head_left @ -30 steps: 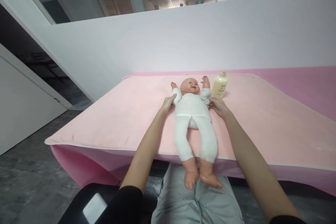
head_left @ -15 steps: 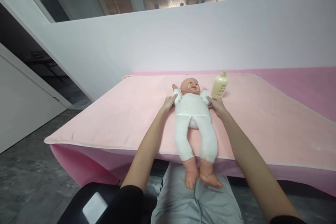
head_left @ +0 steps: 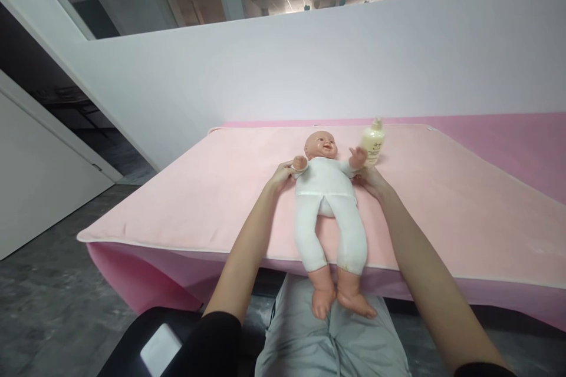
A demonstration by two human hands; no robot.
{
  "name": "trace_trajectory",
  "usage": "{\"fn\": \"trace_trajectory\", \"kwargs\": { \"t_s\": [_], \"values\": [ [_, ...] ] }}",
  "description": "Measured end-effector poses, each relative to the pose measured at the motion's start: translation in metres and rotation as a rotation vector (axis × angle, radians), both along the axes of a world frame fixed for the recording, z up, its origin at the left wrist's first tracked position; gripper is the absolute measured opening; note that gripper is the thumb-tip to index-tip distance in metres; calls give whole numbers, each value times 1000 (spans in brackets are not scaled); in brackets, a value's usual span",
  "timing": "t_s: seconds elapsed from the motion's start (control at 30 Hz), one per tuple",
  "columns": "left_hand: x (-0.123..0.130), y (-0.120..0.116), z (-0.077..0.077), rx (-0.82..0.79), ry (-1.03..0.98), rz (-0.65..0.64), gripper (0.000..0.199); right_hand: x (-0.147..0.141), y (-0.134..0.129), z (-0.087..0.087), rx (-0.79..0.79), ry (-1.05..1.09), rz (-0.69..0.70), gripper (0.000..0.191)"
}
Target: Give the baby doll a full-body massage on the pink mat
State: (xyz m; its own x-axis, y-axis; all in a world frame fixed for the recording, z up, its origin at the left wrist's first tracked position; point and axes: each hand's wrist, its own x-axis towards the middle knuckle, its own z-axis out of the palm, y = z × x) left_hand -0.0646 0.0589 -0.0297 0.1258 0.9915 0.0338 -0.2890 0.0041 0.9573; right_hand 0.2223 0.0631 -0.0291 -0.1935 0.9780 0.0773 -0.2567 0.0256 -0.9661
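A baby doll [head_left: 325, 179] in a white cloth body lies on its back on the pink padded mat [head_left: 212, 188], its feet hanging over the front edge. My left hand [head_left: 282, 175] holds the doll's arm on the left side of the picture, close to its raised fist. On the other side my right hand [head_left: 370, 180] grips the doll's other arm from below, and that small hand points up with fingers spread. Parts of my fingers are hidden behind the doll's arms. A pale yellow pump bottle [head_left: 374, 141] stands just behind my right hand.
Behind the mat rises a white wall [head_left: 283, 70] with glass above. My lap in grey trousers [head_left: 331, 341] is under the doll's feet. A white phone-like object [head_left: 160, 350] rests on a black surface at lower left.
Both doll arms have been bent up and toward the front; its hands now stand over my fingers. The doll's body and the bottle have stayed in place.
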Motion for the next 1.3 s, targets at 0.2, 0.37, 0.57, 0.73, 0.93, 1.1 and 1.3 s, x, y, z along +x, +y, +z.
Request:
{"fn": "trace_trajectory", "kwargs": {
  "t_s": [0.2,0.37,0.57,0.73,0.93,1.1,1.3],
  "values": [
    [-2,6,0,-91,68,82,29,-2,4,0,-141,49,-14,18],
    [0,5,-3,-35,19,49,26,0,6,-4,-53,45,-72,20],
    [-1,5,-1,27,-40,-9,32,2,0,0,0,96,1,23],
    [-1,5,-1,6,-20,27,35,0,2,6,-71,115,18,31],
    [2,4,-1,-42,-21,41,43,2,7,1,-61,52,23,18],
    [1,8,-4,-26,-32,53,43,0,5,0,-45,23,-20,20],
    [0,13,-10,-35,17,77,45,-6,6,-1,-61,4,-102,22]
  ]
}}
